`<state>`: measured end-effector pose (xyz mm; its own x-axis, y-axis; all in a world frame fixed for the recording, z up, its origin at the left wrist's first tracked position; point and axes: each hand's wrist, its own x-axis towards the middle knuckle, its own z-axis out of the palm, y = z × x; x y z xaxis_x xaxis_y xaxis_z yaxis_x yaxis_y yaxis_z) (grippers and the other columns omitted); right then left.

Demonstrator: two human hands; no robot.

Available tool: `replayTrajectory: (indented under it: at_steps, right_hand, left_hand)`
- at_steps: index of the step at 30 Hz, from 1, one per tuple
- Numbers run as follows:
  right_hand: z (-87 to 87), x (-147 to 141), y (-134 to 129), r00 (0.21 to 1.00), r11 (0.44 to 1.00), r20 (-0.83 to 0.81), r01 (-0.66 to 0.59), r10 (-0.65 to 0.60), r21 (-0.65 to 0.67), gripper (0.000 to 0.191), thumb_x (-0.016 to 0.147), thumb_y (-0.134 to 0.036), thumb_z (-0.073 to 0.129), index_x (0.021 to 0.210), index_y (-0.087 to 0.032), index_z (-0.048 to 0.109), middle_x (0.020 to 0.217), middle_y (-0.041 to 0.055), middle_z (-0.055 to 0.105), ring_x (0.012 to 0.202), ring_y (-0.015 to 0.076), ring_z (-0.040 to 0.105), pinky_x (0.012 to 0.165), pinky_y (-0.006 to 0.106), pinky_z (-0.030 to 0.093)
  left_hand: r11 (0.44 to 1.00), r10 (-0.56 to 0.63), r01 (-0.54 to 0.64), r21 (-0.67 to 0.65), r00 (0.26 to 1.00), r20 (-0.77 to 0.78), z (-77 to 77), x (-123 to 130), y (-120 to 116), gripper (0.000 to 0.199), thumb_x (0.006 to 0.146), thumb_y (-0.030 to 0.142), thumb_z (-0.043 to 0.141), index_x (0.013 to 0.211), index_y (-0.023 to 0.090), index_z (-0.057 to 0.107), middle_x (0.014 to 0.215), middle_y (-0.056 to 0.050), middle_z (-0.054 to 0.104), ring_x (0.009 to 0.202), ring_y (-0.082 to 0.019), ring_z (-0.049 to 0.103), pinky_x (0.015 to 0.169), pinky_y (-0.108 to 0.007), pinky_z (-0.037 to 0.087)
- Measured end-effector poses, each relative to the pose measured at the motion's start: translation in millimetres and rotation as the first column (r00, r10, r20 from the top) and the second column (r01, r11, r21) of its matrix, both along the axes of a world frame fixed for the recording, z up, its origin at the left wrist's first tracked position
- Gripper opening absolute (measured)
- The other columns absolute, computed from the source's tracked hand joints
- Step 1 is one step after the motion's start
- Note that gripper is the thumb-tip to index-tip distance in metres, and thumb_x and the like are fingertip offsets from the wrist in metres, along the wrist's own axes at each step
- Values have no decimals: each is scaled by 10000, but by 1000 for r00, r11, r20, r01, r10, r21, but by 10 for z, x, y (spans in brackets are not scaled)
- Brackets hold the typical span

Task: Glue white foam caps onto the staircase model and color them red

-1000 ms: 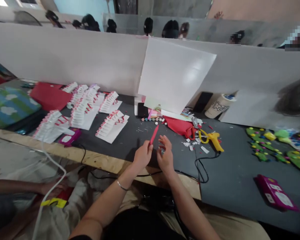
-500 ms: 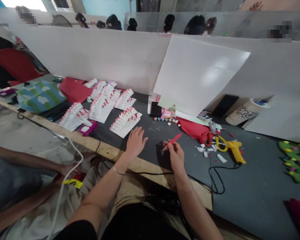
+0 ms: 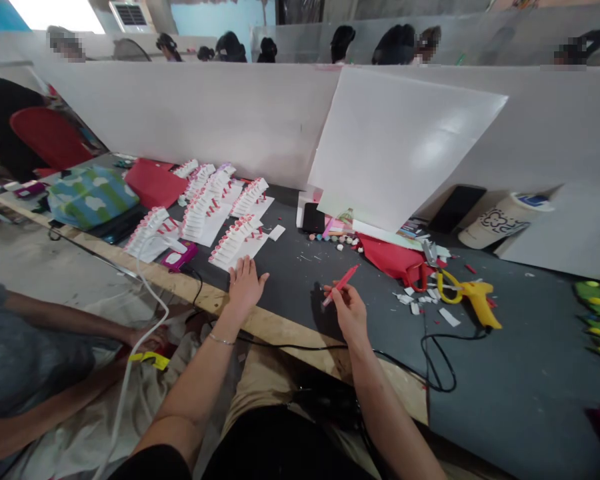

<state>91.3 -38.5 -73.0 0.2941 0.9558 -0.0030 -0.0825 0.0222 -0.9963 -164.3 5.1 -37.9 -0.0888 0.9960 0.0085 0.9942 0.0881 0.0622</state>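
My left hand (image 3: 246,283) lies flat at the table's edge, fingers spread. Its fingertips touch the near edge of a white paper card (image 3: 256,252), which carries a fanned row of white pieces with pink-red tips and some red strips. A small white paper piece (image 3: 277,233) lies just right of that card. My right hand (image 3: 351,308) is closed around a pink-red pen (image 3: 341,285), holding it tilted just above the dark tabletop. Several similar cards (image 3: 207,223) stand close together to the left.
A yellow glue gun (image 3: 477,300), red-and-yellow scissors (image 3: 447,285), paper scraps (image 3: 414,300) and red sheet material (image 3: 393,257) lie right. A cup (image 3: 500,220) and phone (image 3: 457,207) stand behind. A purple device (image 3: 180,256) lies left. Another person's arm (image 3: 75,321) is at lower left.
My left hand has moved left, and the card by its fingers has shifted the same way. The small white piece now shows apart from it. My right hand keeps the pen.
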Motion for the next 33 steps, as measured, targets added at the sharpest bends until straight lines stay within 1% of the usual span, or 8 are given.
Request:
replayTrajectory:
  at_steps: [4, 14, 16, 19, 21, 24, 28, 33]
  right_hand:
    - [29, -15, -8, 1000, 1000, -1, -5, 5, -1, 435, 817, -587, 697, 1029, -210, 648, 942, 85, 817, 724, 201, 736, 772, 383, 590]
    - [22, -4, -9, 1000, 1000, -9, 0, 0, -11, 455, 800, -583, 709, 1040, -202, 644, 951, 97, 813, 794, 219, 752, 820, 399, 586]
    - [23, -6, -4, 1000, 1000, -8, 9, -9, -10, 459, 800, -587, 707, 1045, -204, 645, 957, 94, 809, 814, 222, 752, 823, 397, 583]
    - [47, -22, 9, 1000, 1000, -17, 24, -23, 3, 474, 813, -600, 683, 1074, -208, 640, 954, 81, 804, 776, 211, 736, 801, 389, 584]
    - [80, -37, 21, 999, 999, -37, 35, -34, 14, 496, 823, -614, 657, 1110, -211, 627, 921, 64, 802, 686, 194, 701, 767, 388, 590]
    - [130, -49, 44, 996, 999, -78, 49, -47, 20, 526, 846, -619, 617, 1186, -219, 600, 861, 38, 790, 661, 196, 688, 709, 367, 588]
    - [160, -38, 86, 986, 996, -145, 85, -85, -9, 509, 868, -628, 579, 1191, -235, 590, 746, -15, 718, 618, 172, 654, 630, 317, 554]
    - [204, 20, 138, 954, 984, -240, 176, -178, -28, 510, 846, -697, 561, 1055, -235, 620, 599, -79, 521, 482, 101, 450, 481, 240, 403]
  left_hand:
    - [1000, -4, 4, 1, 1000, 10, 30, -95, 160, 672, 1055, 450, 311, 1560, 20, 423, 1648, -268, 335, 1563, -395, 296, 1246, -643, 253]
    - [998, 59, -58, -17, 997, 53, 94, -89, 402, 664, 1060, 454, 324, 1565, 33, 417, 1663, -239, 330, 1573, -383, 273, 1265, -605, 234]
    - [998, 55, -56, 16, 996, 65, 120, -74, 376, 656, 1055, 430, 356, 1546, 1, 429, 1656, -259, 334, 1572, -390, 274, 1266, -604, 232]
    - [986, -26, 9, 167, 995, 101, 175, 21, 305, 571, 1043, 367, 404, 1484, 22, 515, 1619, -258, 413, 1546, -370, 344, 1272, -573, 243]
    - [959, -155, 111, 259, 976, 154, 217, 155, 265, 458, 1040, 314, 411, 1397, 113, 617, 1486, -201, 600, 1422, -312, 528, 1262, -524, 287]
    - [928, -322, 254, 272, 916, 241, 270, 444, 256, 359, 1042, 297, 413, 1176, 220, 738, 1072, -87, 804, 1023, -229, 724, 1198, -463, 377]
    - [899, -419, 360, 248, 872, 253, 305, 840, 334, 431, 1039, 420, 428, 847, 227, 763, 729, -66, 757, 830, -237, 686, 1074, -431, 450]
    - [890, -452, 419, 177, 862, 231, 270, 1136, 416, 498, 1034, 481, 421, 752, 220, 739, 645, -80, 695, 787, -256, 648, 904, -391, 467]
